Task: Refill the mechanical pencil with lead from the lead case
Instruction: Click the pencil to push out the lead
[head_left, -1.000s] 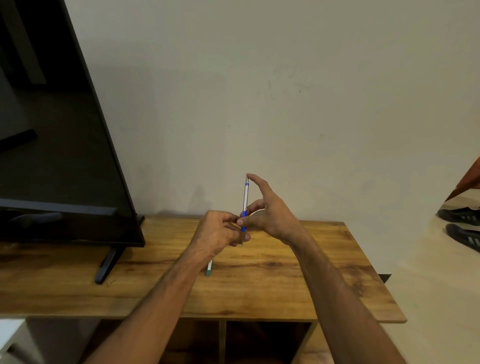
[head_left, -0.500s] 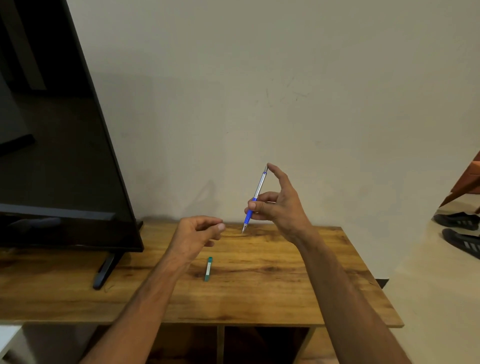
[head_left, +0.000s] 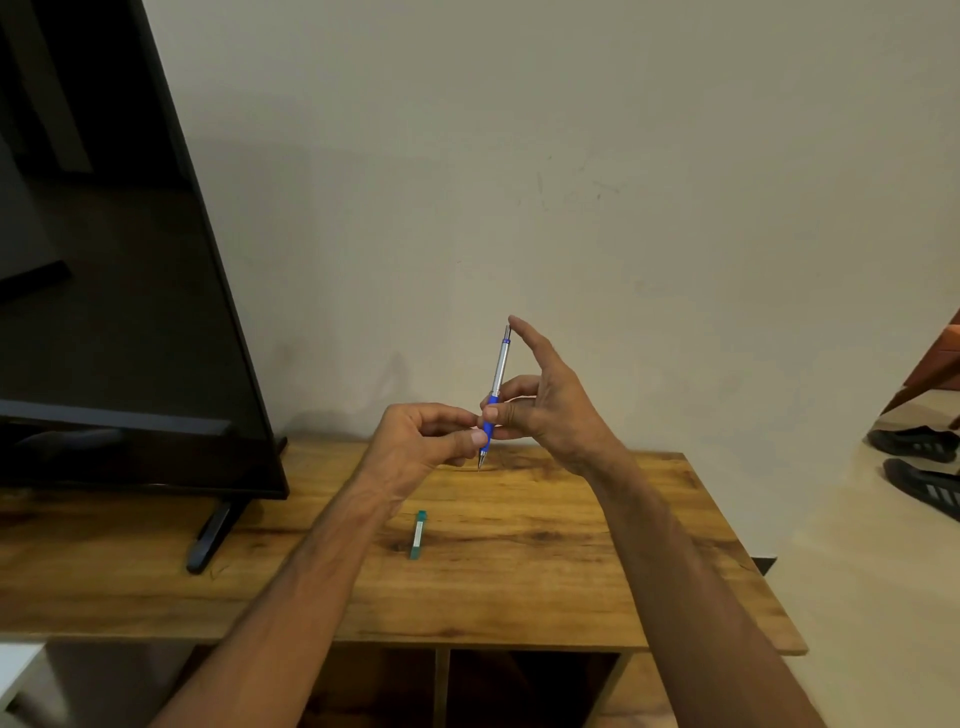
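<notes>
Above the table (head_left: 597, 587), the right hand (head_left: 550, 410) grips the upright pencil (head_left: 496, 395), left hand (head_left: 415, 447) pinching its tip.

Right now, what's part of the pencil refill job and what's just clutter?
In the job: pencil, held upright by the right hand, left hand at its grip; lead case lying on the table.

Lying about: TV, shoes on the floor.
</notes>
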